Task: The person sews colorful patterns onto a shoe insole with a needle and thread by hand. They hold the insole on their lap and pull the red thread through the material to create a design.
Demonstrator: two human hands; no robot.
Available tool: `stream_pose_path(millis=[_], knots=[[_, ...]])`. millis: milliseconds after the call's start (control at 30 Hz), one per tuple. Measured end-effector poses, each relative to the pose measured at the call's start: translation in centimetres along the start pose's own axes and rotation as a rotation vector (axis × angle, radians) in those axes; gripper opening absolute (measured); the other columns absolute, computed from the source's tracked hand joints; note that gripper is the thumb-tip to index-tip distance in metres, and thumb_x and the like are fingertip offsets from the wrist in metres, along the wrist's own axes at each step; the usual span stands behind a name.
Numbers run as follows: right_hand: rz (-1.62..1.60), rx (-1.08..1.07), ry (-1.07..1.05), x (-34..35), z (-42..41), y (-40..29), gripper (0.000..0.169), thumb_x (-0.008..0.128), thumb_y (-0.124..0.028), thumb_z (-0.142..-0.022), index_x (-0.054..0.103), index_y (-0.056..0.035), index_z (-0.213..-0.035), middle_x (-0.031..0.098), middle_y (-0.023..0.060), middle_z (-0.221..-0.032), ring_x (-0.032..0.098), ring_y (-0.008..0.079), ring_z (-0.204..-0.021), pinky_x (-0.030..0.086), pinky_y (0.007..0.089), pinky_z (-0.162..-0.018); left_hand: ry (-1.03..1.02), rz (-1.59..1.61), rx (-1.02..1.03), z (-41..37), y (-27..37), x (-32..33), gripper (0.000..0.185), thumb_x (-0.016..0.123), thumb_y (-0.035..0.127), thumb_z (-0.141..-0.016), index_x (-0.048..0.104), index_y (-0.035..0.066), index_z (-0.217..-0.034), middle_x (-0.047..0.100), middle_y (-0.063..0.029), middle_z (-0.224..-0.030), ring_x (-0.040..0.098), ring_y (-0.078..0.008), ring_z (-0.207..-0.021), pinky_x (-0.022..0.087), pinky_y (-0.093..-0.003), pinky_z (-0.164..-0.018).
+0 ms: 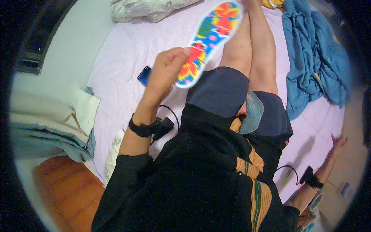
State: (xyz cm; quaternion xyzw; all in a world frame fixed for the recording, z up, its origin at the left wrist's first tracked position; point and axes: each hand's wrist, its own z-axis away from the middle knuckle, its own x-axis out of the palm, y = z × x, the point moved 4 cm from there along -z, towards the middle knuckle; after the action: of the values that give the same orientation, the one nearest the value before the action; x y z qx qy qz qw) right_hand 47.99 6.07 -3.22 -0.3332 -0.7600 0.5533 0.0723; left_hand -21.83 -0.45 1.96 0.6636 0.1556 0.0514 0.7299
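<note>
My left hand (171,62) grips a shoe insole (213,43) by its edge near the narrower end, raised above my thighs. The insole has a white rim and a stitched pattern in red, yellow, blue and green. From its face a thin red thread (213,67) runs right across my lap, and faint stretches of it show over the sheet. Far out to the right, over the bed's edge, is my right hand (338,145), stretched out and blurred. Whether its fingers pinch the thread or a needle is too small to tell.
A dark phone (143,76) lies on the pink bed sheet (130,49) by my left wrist. On my lap rests a pale blue-green striped piece (252,113). A small green tool (287,177) lies near my right forearm. A crumpled blue cloth (307,58) covers the right edge.
</note>
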Motion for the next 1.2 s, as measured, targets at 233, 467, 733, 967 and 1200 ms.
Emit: stream_pose_path(millis=[233,467,733,967,1200], knots=[[-0.097,-0.094,-0.483,21.9,15.5,-21.2,0.024,0.046,-0.011,-0.090,0.051,-0.0029,-0.113,0.046,0.0002,-0.067,0.049,0.0065,-0.057,0.047,0.0218,-0.054,-0.196,-0.152,0.066,3.6,4.7,6.0,0.031,0.050,0.027,-0.090,0.060,-0.001,-0.078,0.054,0.0038,-0.063,0.045,-0.0004,-0.056,0.036,-0.0170,-0.048],[-0.216,-0.619,-0.784,26.7,22.7,-28.3,0.030,0.052,0.008,-0.075,0.059,-0.0003,-0.103,0.062,0.0143,-0.082,0.061,0.0173,-0.064,0.046,0.0247,-0.058,-0.250,-0.209,0.051,4.4,5.2,6.9,0.030,0.049,0.025,-0.090,0.061,-0.001,-0.083,0.059,0.0013,-0.069,0.050,-0.0014,-0.058,0.038,-0.0160,-0.051],[-0.124,-0.649,-0.802,27.5,23.6,-28.5,0.027,0.057,0.008,-0.074,0.061,-0.0021,-0.098,0.061,0.0114,-0.072,0.060,0.0175,-0.059,0.045,0.0247,-0.054,-0.273,-0.040,-0.015,5.0,5.0,7.4,0.028,0.048,0.024,-0.091,0.061,0.000,-0.085,0.061,0.0005,-0.072,0.052,-0.0016,-0.060,0.041,-0.0156,-0.053],[-0.258,-0.466,-0.822,28.1,23.3,-28.3,0.016,0.054,0.003,-0.079,0.061,-0.0002,-0.093,0.060,0.0079,-0.067,0.058,0.0111,-0.057,0.043,0.0216,-0.051,-0.286,0.006,-0.038,5.2,4.9,7.4,0.028,0.048,0.024,-0.091,0.061,0.000,-0.087,0.062,-0.0002,-0.073,0.053,-0.0019,-0.060,0.041,-0.0156,-0.053],[-0.193,-0.346,-0.935,27.9,22.9,-28.2,0.015,0.053,0.002,-0.080,0.062,0.0009,-0.091,0.060,0.0056,-0.066,0.056,0.0090,-0.057,0.042,0.0207,-0.052,-0.285,0.007,-0.034,5.2,4.5,7.0,0.032,0.049,0.026,-0.091,0.062,-0.003,-0.085,0.062,-0.0030,-0.070,0.054,-0.0032,-0.061,0.042,-0.0166,-0.054]])
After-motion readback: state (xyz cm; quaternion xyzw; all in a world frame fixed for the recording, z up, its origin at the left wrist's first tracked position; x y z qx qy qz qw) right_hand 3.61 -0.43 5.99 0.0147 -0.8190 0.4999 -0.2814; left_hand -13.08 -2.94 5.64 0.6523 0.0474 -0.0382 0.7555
